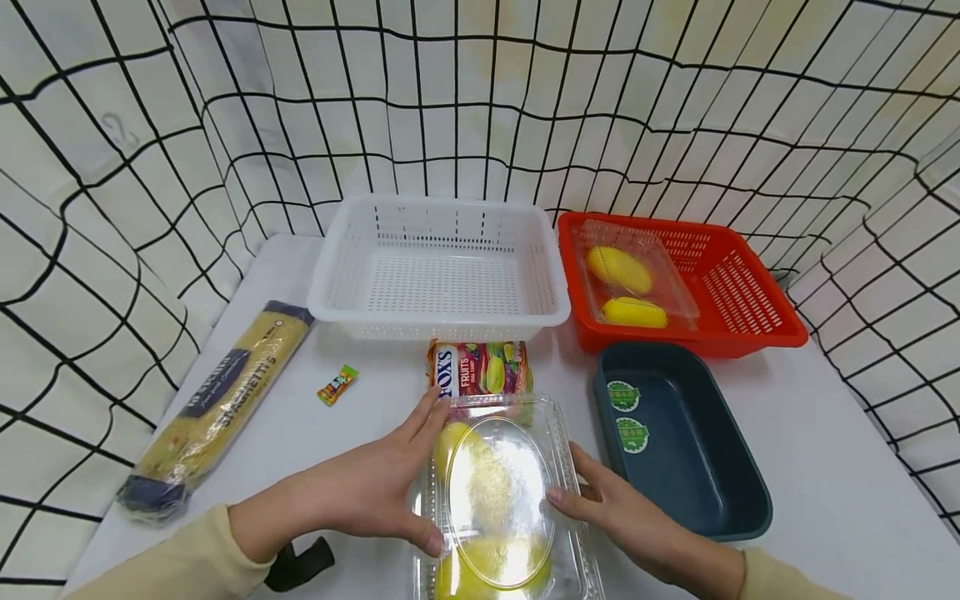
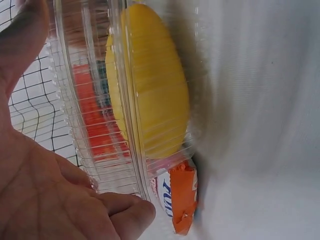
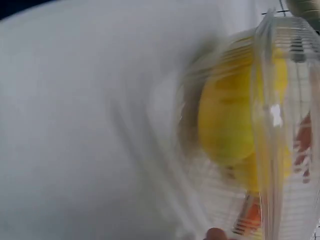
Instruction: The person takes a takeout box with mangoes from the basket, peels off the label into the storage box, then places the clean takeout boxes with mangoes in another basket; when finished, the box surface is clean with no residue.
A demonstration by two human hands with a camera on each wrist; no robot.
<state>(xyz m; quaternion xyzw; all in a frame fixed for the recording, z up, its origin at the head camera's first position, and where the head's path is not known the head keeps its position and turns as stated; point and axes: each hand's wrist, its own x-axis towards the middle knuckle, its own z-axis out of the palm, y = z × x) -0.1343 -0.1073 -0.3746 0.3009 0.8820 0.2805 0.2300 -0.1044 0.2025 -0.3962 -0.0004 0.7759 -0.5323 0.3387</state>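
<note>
A clear plastic clamshell box lies lid-up at the near middle of the table, with yellow mango-shaped fruits inside. My left hand grips its left side, fingers at the far corner and thumb near the front. In the left wrist view, the fingertips bend against the rim beside one yellow fruit. My right hand holds the right edge, its thumb on the lid and other fingers beside the rim. A FOX'S candy bag is partly hidden by the box's far end. The right wrist view is blurred.
A white basket stands at the back. The red basket beside it holds another clear box of yellow fruits. Right of my hands is a dark teal tray. A spaghetti pack and small candy lie left. Black netting surrounds the table.
</note>
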